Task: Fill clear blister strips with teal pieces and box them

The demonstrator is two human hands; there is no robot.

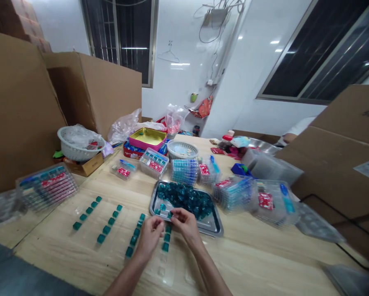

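Head-worn camera, wide field; sits above the near edge of the wooden table (258,263), facing forward and down; both forearms enter from the bottom of frame; left hand (150,239) and right hand (187,225) appear near the lens, just below centre; steel tray (216,226) lies directly ahead of them; view reaches past the table's far end to the white wall and window (119,41); large cardboard box (93,92) stands at upper left.
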